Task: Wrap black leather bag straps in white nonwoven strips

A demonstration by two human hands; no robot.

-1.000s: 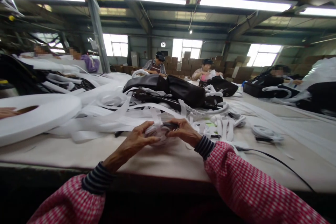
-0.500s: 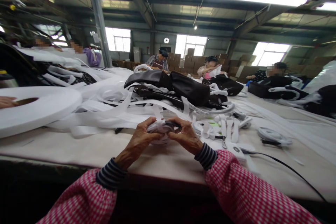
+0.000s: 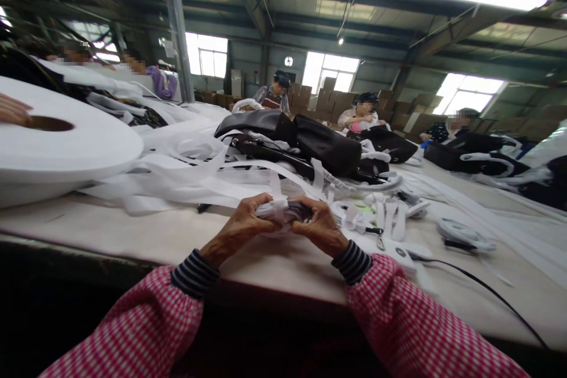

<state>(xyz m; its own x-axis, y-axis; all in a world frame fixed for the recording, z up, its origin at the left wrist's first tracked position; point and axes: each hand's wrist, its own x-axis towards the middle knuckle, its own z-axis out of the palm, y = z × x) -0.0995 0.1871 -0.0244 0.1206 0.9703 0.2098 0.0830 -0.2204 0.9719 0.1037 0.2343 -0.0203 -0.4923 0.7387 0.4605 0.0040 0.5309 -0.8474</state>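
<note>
Just above the table's front edge, a coiled bundle of strap is held between both hands. Pale wrapping and a darker band show on it; the exact kind of strap is hard to make out. My left hand grips its left side, fingers curled over the top and thumb pressed below. On the right side my right hand mirrors that grip. A narrow white strip runs up from the top of the bundle. The undersides of the fingers are hidden.
At the left lies a big white roll with another person's hand on it. Dark bags and loose white strips are heaped ahead. A white device with a black cable sits right. Several people work beyond.
The camera view has shifted a little. The white roll at the left now shows more of its top face. Both hands keep their grip on the coiled bundle, with little change in their pose.
</note>
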